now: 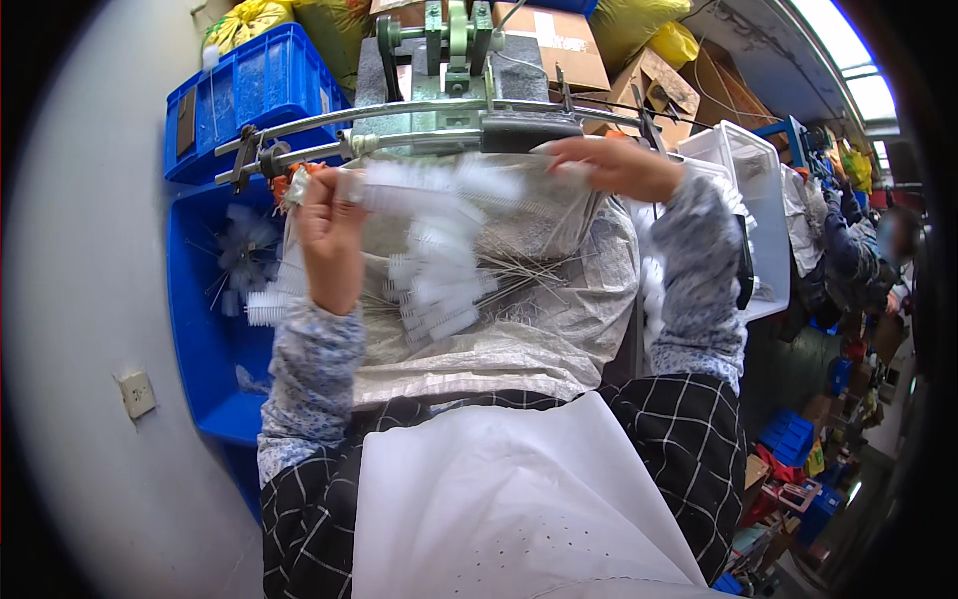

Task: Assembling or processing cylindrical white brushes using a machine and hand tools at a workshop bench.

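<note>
My left hand (333, 232) is closed on a white bristle brush (407, 190), which is smeared by motion and points to the right. My right hand (617, 166) hovers by the dark sleeve on the machine's bar. Its fingers reach leftward with the thumb a little apart below them, and I see nothing between them. White covers show on its fingertips. Under both hands, a pile of white bristle brushes (439, 285) with thin wire stems (529, 272) lies on a pale woven sack (479, 371) over my lap side.
Ahead stands a machine with a metal bar (419, 140). A blue bin (215, 374) with more brushes is at left, below a blue crate (261, 95). A clear plastic box (753, 215) stands at right. Cardboard boxes (559, 50) sit behind. Another person (863, 245) works far right.
</note>
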`<state>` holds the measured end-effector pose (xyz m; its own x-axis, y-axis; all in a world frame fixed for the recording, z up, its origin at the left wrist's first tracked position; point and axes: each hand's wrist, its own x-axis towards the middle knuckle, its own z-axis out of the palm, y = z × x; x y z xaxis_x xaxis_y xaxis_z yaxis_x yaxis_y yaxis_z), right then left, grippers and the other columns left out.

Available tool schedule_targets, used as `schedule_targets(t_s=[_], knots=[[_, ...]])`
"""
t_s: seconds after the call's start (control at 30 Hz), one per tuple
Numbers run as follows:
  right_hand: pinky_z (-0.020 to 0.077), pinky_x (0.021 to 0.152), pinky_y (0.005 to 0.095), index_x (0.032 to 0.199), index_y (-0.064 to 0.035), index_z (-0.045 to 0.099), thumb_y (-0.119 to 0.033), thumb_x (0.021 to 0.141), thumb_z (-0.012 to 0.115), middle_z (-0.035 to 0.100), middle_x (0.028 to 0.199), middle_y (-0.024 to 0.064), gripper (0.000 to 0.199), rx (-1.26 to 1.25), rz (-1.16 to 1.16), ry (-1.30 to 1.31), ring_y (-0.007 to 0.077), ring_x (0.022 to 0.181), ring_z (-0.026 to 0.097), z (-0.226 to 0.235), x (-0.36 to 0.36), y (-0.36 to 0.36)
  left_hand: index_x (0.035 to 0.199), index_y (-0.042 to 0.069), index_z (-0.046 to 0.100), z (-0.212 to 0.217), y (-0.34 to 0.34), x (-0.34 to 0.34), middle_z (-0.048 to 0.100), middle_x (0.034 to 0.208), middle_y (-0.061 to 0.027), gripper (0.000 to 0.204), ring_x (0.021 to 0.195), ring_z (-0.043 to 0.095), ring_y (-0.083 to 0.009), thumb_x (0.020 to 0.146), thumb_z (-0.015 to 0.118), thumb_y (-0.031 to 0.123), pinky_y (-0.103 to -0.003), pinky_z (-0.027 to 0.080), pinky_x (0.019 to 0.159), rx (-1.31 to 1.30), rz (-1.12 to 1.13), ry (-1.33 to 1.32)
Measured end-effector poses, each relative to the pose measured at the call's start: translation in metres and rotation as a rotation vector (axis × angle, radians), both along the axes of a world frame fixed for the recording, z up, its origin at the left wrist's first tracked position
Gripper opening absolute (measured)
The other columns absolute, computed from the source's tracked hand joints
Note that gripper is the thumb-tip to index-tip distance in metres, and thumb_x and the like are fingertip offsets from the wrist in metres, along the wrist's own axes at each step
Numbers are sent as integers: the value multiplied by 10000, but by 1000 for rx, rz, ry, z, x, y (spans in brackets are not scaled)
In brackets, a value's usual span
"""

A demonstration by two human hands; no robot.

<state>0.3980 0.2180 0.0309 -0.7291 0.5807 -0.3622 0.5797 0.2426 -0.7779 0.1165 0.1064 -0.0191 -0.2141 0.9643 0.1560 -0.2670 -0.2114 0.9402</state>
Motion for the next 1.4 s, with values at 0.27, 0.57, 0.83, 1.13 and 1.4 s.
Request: schedule_targets(t_s=[0.27, 0.57, 0.83, 1.13, 1.4], knots=[[455, 657, 288, 920, -69, 561, -44, 770, 463, 592, 835, 131, 181, 550, -363, 113, 218, 698, 556, -71, -60, 4, 951, 25, 428, -13, -33, -23, 520, 868, -77, 142, 715, 514, -133, 835, 435, 107, -223, 419, 634, -3, 181, 423], [326, 799, 366, 1038, -198, 541, -172, 778, 441, 592, 917, 37, 280, 914, -529, -433, 201, 906, 481, -78, -44, 84, 857, 12, 487, -58, -117, -164, 498, 693, -19, 139, 553, 406, -84, 821, 482, 146, -222, 352, 501, -500, 431, 962], [297, 821, 353, 1062, -212, 530, -183, 806, 444, 594, 927, 30, 272, 828, -507, -371, 185, 916, 463, -80, -46, 91, 817, 7, 486, -62, -108, -154, 482, 663, -2, 107, 556, 406, -59, 820, 464, 112, -193, 343, 491, -553, 432, 799], [181, 912, 405, 1118, -228, 481, -6, 798, 357, 495, 1120, 4, 408, 823, -456, -433, 197, 1113, 336, -87, -51, 104, 782, -6, 485, -59, -111, -156, 480, 650, -19, 124, 584, 422, -82, 816, 464, 112, -227, 366, 528, -561, 457, 969], [201, 901, 445, 1160, -173, 425, -206, 798, 446, 456, 1153, 70, 365, 933, -545, -475, 240, 1102, 346, -86, -34, 89, 915, 2, 490, -35, -95, -161, 537, 845, -64, 174, 796, 497, -139, 850, 428, 150, -247, 403, 737, -242, 712, 767]])
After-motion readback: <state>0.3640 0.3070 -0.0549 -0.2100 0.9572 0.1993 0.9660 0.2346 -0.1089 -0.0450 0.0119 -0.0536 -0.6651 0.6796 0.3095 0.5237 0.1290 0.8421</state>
